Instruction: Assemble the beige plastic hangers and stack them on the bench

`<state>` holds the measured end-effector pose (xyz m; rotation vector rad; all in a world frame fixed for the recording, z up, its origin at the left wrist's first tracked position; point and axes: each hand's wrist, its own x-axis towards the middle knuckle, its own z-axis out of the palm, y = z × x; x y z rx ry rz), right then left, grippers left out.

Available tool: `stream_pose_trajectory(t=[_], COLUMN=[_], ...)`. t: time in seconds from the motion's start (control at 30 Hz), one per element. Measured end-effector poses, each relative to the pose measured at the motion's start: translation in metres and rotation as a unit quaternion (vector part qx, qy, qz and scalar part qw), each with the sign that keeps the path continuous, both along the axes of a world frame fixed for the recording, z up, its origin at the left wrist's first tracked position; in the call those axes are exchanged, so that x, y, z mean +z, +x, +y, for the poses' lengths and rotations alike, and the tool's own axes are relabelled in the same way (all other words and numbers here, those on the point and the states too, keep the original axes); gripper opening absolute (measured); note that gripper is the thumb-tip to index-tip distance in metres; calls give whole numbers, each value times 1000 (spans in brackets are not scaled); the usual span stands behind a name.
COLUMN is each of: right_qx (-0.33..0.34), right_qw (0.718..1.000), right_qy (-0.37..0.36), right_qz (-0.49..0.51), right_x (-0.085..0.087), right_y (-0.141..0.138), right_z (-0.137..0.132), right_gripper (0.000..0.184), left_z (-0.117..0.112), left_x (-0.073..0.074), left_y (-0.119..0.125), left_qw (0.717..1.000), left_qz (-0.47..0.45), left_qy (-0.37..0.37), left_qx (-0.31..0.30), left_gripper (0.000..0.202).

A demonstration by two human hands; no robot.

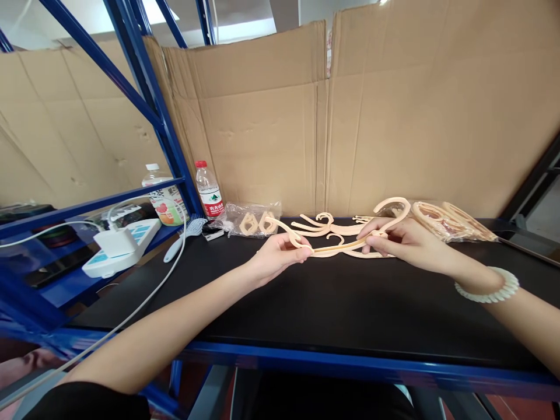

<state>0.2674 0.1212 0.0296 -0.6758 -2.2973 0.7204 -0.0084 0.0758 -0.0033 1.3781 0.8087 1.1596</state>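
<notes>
Both hands grip a beige plastic clothes hanger [336, 249] above the black tabletop. My left hand [280, 256] pinches it at the left, where a curved piece rises toward the upper left. Near the right side my right hand [396, 239] has its fingers closed round it, just below a large hook [396, 204]. More beige hanger parts [328, 228] lie on the table behind the held one. Some of those parts overlap with it, so I cannot tell exactly where each ends.
A clear bag with beige pieces [249, 223] lies back left, beside a red-capped water bottle [209, 192] and a grey brush [184, 236]. Wrapped hangers [446, 221] lie back right. A white cable [164, 283] crosses the left side from a power strip [118, 251]. Cardboard [262, 128] stands behind.
</notes>
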Motion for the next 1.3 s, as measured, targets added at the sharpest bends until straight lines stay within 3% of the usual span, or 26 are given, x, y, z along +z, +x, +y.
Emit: stream_pose_trajectory(t=[0.23, 0.43, 0.7, 1.3], right_qx=[6, 12, 5, -49], right_qw=[1000, 999, 999, 993], right_qy=[-10, 11, 28, 102], right_qz=[25, 38, 44, 43], right_x=[-3, -8, -11, -10], right_y=[-2, -1, 0, -6], right_z=[-2, 1, 1, -9], right_gripper=[31, 24, 23, 26], left_z=[1, -1, 0, -1], left_x=[0, 2, 1, 6], left_y=[-3, -3, -4, -2], left_qw=[996, 994, 990, 990], left_qz=[-67, -62, -77, -102], left_qy=[-62, -77, -81, -71], left_qx=[18, -55, -86, -64], left_gripper=[24, 24, 21, 21])
